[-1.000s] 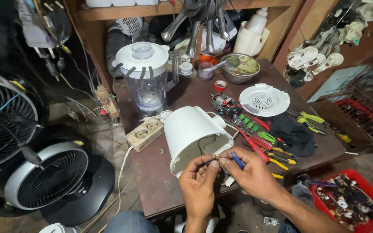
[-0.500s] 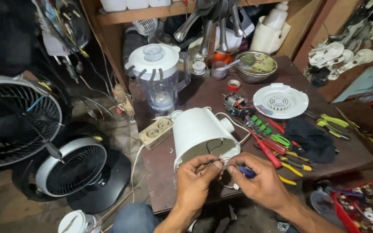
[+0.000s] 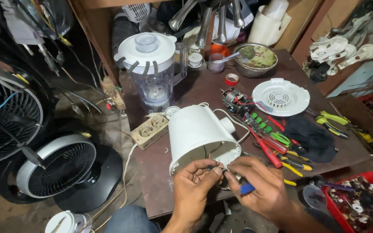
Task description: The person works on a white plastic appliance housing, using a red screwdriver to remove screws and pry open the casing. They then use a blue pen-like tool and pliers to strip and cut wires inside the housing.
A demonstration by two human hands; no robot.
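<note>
A white housing (image 3: 201, 133) lies on its side on the tabletop (image 3: 182, 92), open end toward the person. The left hand (image 3: 195, 185) pinches wires at its rim; the right hand (image 3: 262, 187) grips a blue-handled tool (image 3: 247, 188), tip hidden. Screwdrivers (image 3: 268, 146) and a blender (image 3: 152, 69) lie nearby.

I count two hands at work, my left hand (image 3: 195, 183) and my right hand (image 3: 262, 183), on one white appliance housing (image 3: 199, 133) lying on the bench (image 3: 203, 88). One blender jug (image 3: 152, 69) stands behind it, with one power strip (image 3: 150, 130) alongside. I see one round white vented cover (image 3: 280, 97), one metal bowl (image 3: 255, 60), one small motor (image 3: 236, 99), one black cloth (image 3: 309, 138) and one roll of red tape (image 3: 232, 79). Two fans (image 3: 57, 166) sit on the floor.
</note>
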